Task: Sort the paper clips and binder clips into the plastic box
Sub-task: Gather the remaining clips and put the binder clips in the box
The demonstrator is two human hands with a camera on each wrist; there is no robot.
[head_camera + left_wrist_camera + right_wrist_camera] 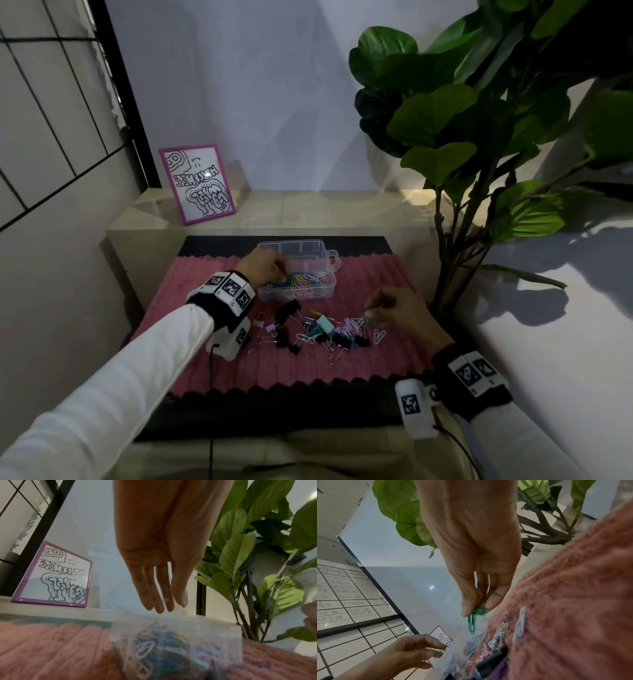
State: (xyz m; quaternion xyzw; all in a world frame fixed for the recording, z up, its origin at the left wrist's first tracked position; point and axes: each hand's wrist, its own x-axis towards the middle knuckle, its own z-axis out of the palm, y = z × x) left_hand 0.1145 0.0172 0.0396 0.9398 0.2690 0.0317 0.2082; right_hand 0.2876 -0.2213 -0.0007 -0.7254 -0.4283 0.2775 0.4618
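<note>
pinching green paper clips (475,616) in right hand (476,555), left hand (161,555) fingers loose over plastic box (329,283) rim

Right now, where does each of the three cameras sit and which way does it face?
Head: above, looking down at the pink mat, plastic box, both hands and sleeves.
Left wrist: under the left hand, looking along straight fingers toward the box.
Right wrist: under the right hand, whose fingers pinch green paper clips.
Shared: all three show the box; the right wrist view also shows the left hand.
</note>
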